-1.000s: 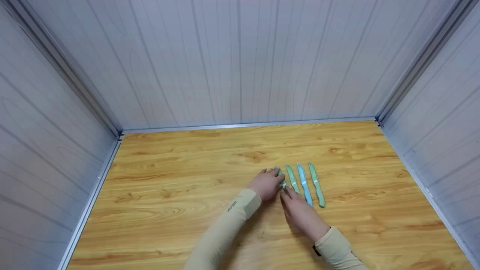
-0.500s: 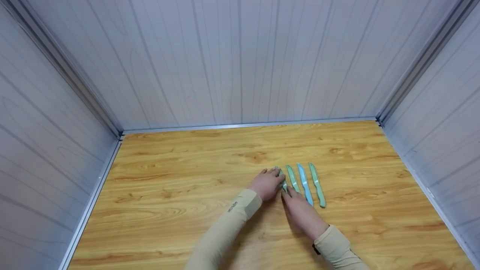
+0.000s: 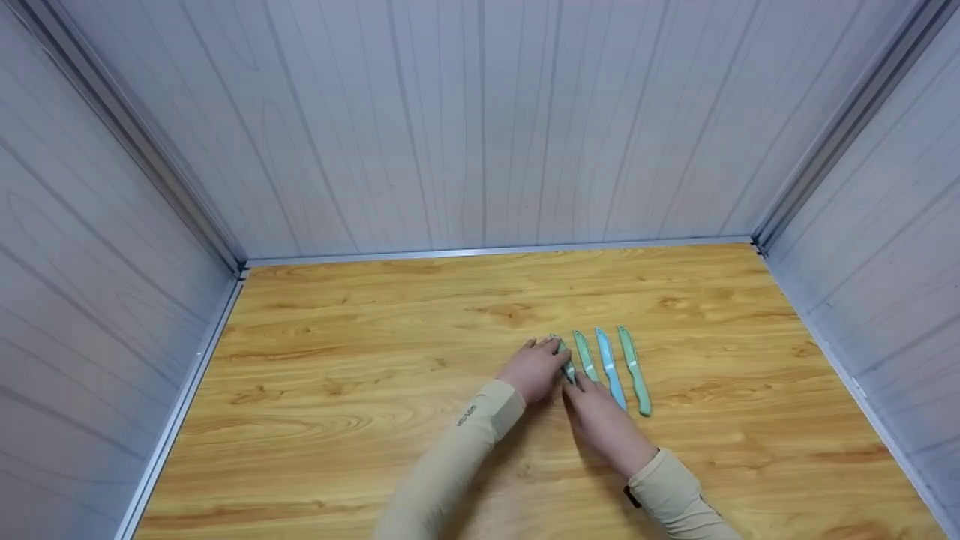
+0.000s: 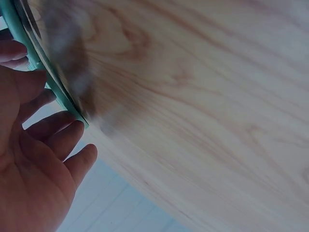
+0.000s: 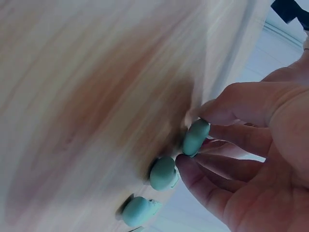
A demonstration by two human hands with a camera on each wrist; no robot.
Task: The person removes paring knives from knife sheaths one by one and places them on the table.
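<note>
Several knives lie side by side on the wooden tabletop in the head view. The leftmost, a green knife [image 3: 565,363], is partly covered by both hands. My left hand [image 3: 531,370] holds it along the blade, its fingertips reaching the tip in the left wrist view. My right hand [image 3: 602,422] pinches the handle of this knife; the right wrist view has the rounded handle end [image 5: 195,137] between thumb and fingers. Just right of it lie a second green knife [image 3: 584,354], a blue knife [image 3: 610,373] and another green knife [image 3: 634,369], roughly parallel with small gaps.
The wooden tabletop [image 3: 337,420] stretches left and right of the hands. A panelled back wall [image 3: 480,135] and side walls [image 3: 97,300] enclose it, with a metal strip along the edges. A dark band shows at the right sleeve [image 3: 667,480].
Both hands stay almost where they were on the leftmost green knife. The right fingers have shifted very slightly, showing a little more of its handle; the other knives have not moved.
</note>
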